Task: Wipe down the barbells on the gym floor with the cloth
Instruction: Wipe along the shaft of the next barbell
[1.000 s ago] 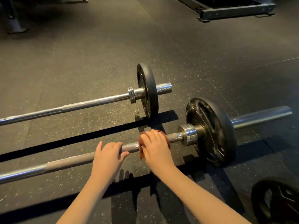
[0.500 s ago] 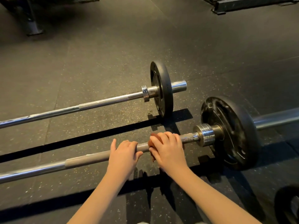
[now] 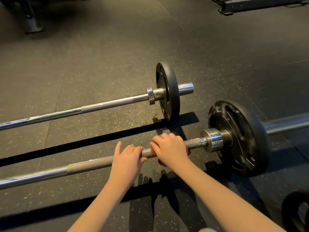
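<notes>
Right grip point(image 3: 169, 149) clenched round cloth point(image 3: 160, 162) on near barbell point(image 3: 90, 165); shaft runs left-right, collar point(image 3: 214, 139) just rightward; left grip point(image 3: 127, 160) curled over shaft alongside.

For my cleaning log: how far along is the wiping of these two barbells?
Done: nothing visibly finished. In hand: the right hand grips the cloth round the near barbell by its collar; the left hand holds that barbell beside it. Left: the far barbell, which no hand touches.
</notes>
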